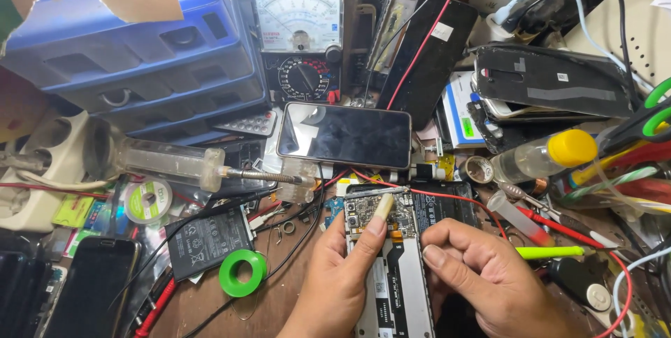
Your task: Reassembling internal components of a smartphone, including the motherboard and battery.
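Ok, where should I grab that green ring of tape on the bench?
Probably pinch the green tape ring across its rim, one finger in the centre hole, coming straight down. It lies flat on the wooden bench, left of the left hand, with a black wire close along its right side.

An opened phone (388, 268) lies before a closed phone (344, 135).

Glossy glass phone (344, 135), matt wooden bench (210, 306), green plastic spool (242, 272).
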